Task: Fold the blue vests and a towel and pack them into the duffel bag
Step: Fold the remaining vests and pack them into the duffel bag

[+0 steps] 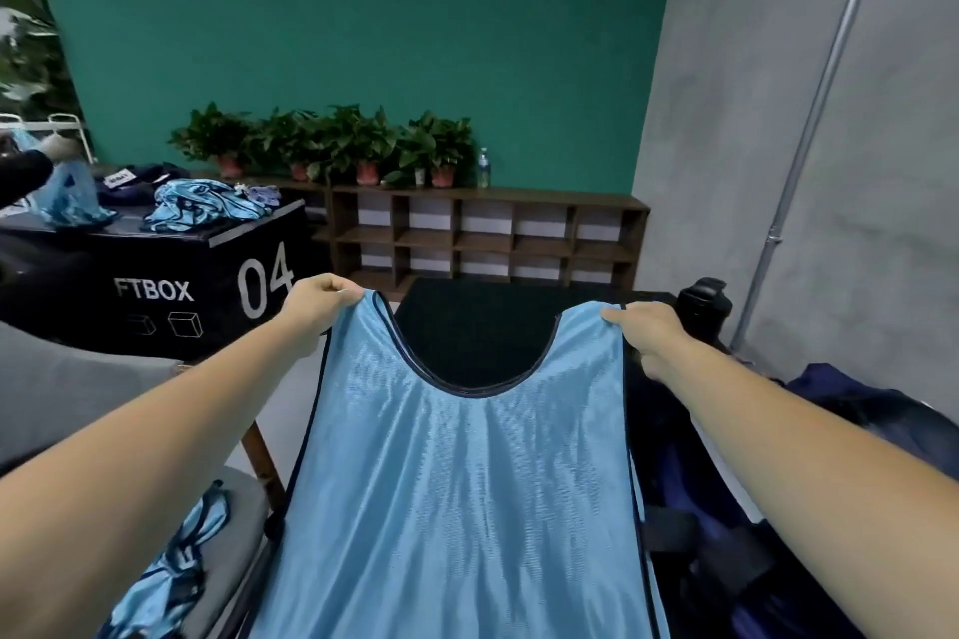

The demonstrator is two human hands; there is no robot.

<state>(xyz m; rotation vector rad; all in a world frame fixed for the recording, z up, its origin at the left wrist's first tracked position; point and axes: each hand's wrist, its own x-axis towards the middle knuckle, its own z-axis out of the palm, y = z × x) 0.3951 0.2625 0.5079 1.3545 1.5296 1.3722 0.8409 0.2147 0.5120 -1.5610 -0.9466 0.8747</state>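
A light blue mesh vest (467, 493) with dark trim hangs spread out in front of me, over a black padded surface (477, 327). My left hand (319, 311) pinches its left shoulder strap and my right hand (648, 332) pinches its right shoulder strap, both raised and holding the vest taut. A dark navy duffel bag (840, 431) lies at the right, partly behind my right arm. More blue vests (171, 571) lie crumpled on a grey seat at the lower left. No towel can be made out.
A black box (171, 285) marked FTBOX 04 stands at the left with a pile of blue vests (207, 205) on top; another person's hand (57, 148) handles one there. A wooden shelf (482, 236) with potted plants lines the green wall. A dark bottle (703, 309) stands at the right.
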